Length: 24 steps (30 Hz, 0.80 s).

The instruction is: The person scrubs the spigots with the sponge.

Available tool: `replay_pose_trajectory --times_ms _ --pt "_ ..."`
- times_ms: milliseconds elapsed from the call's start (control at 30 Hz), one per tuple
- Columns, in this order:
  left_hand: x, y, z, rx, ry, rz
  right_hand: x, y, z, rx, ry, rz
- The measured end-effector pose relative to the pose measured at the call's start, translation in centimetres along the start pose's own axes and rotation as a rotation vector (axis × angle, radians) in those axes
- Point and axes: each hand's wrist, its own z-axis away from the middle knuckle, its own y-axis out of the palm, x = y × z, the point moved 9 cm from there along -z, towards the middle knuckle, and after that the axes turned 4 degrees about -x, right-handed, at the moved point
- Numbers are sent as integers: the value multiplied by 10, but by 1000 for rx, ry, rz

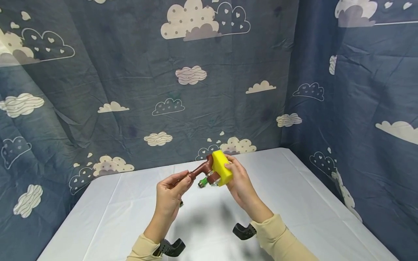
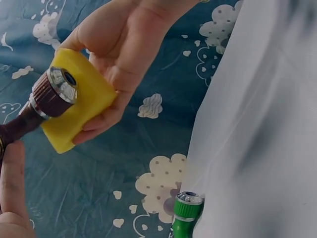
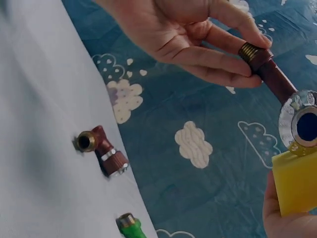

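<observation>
A maroon tap point(image 1: 202, 168) with a chrome-ringed knob is held up above the table. My left hand point(image 1: 168, 195) pinches its thin end, where a brass thread shows in the right wrist view. My right hand point(image 1: 240, 183) grips a yellow sponge point(image 1: 222, 168) between thumb and fingers. In the left wrist view the sponge point(image 2: 81, 106) lies right behind the tap's ribbed knob point(image 2: 52, 96). The right wrist view has the sponge point(image 3: 297, 183) at the edge of the chrome ring point(image 3: 292, 119).
On the white tablecloth point(image 1: 107, 217) lies a green tap point(image 1: 202, 182), partly overlapped by the held one. A second maroon tap point(image 3: 106, 151) with a brass opening lies near it in the right wrist view. Dark blue cloud-patterned curtains point(image 1: 137, 79) enclose the table at the back and sides.
</observation>
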Motion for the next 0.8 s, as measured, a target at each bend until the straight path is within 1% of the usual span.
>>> replay_pose_trajectory --times_ms 300,367,433,500,533,600,667,733,767,800 --pt "11 13 6 158 -27 0 -1 -1 1 25 71 -186" --pt "13 14 7 185 -36 -4 -1 -2 2 22 78 -203" --pt "13 14 8 207 -44 -9 1 -3 2 22 69 -195" --pt "13 13 7 217 -46 -13 4 -4 2 21 32 -139" --pt "13 12 7 213 -46 -14 7 -4 2 20 -2 -89" --pt "12 9 5 193 -46 -24 14 -6 2 -5 -102 70" --pt "11 7 3 159 -46 -44 22 -7 3 -39 -224 263" --pt "10 4 1 122 -49 -74 30 -7 6 -92 -343 452" --pt "10 4 0 109 -49 -92 33 -6 8 -117 -400 531" --pt "10 4 -1 99 -48 -113 36 -4 10 -131 -448 586"
